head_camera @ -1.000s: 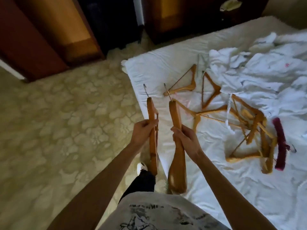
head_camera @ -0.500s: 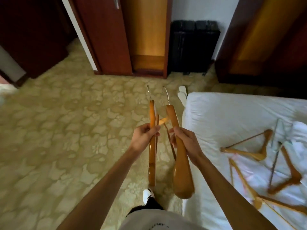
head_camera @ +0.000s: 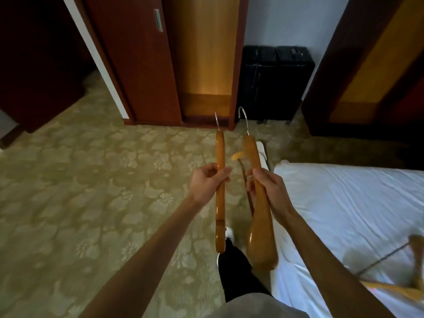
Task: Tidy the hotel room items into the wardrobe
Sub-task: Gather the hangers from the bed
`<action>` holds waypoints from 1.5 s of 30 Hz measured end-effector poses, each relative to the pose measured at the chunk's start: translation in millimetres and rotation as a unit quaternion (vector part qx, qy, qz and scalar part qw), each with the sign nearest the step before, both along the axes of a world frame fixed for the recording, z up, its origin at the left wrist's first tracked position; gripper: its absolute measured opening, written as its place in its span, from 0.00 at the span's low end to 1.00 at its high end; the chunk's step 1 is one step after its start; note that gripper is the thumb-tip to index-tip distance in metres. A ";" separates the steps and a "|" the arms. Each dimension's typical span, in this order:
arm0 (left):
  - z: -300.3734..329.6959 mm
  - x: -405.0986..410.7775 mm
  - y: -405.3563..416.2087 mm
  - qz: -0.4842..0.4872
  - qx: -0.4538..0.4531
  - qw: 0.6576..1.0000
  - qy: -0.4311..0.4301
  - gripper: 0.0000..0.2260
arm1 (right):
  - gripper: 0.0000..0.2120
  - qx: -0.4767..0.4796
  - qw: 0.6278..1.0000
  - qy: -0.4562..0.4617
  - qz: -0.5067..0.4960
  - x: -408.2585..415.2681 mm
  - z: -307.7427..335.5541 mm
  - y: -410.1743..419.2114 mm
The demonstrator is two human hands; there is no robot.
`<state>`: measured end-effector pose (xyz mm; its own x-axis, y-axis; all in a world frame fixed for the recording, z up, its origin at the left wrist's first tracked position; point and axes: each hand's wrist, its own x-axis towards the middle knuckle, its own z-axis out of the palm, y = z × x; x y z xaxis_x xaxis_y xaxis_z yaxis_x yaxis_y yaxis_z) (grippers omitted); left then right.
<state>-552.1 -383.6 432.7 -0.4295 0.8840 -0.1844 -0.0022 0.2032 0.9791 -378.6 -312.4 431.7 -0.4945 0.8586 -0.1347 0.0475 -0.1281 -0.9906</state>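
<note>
Nearest the body, the broad shoulder end of the wide hanger (head_camera: 261, 244) hangs low beside the leg, and the narrow hanger (head_camera: 220, 193) ends just left of it. Both run lengthwise away from the person, long axes nearly parallel, wire hooks pointing forward toward the wardrobe.

The left hand (head_camera: 207, 182) has its fingers (head_camera: 223, 173) wrapped shut around the narrow hanger's mid-length. The right hand (head_camera: 269, 187) is clamped likewise on the wide hanger, slightly above its middle; a trouser bar and a second shoulder tip show between the two hands, so that hanger is seen edge-on.

To carry well, I would keep the two apart as they are, so the hooks (head_camera: 243, 118) do not tangle, and raise the hook ends before reaching the rail. Gripping nearer the hooks would probably give finer control when hanging.

Right of the fingers lies the bed (head_camera: 344, 203), with more hangers (head_camera: 390, 281), blurred, at its near edge. Beyond the hooks stands the open wardrobe (head_camera: 204, 65), its rail out of view, and a dark suitcase (head_camera: 275, 83) to its right.
</note>
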 end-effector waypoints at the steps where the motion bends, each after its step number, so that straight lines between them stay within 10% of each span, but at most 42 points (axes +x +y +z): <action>1: -2.6 -14.7 24.0 -0.002 0.003 1.000 0.006 0.12 | 0.16 -0.002 1.000 -0.002 -0.006 -15.0 -1.5 21.6; 30: 23.8 -584.0 626.3 0.043 0.051 0.997 0.023 0.17 | 0.16 0.075 0.995 0.009 0.063 -590.7 13.0 634.9; 45: 118.6 -736.9 948.2 -0.049 0.115 0.989 0.073 0.13 | 0.19 0.098 0.990 0.090 -0.047 -727.8 95.6 922.4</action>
<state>-1289.0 564.5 551.3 -0.3462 0.9343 0.0847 0.1505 -0.0338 0.9880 -1106.5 610.0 527.3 -0.4125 0.9026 0.1230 -0.1354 0.0727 -0.9881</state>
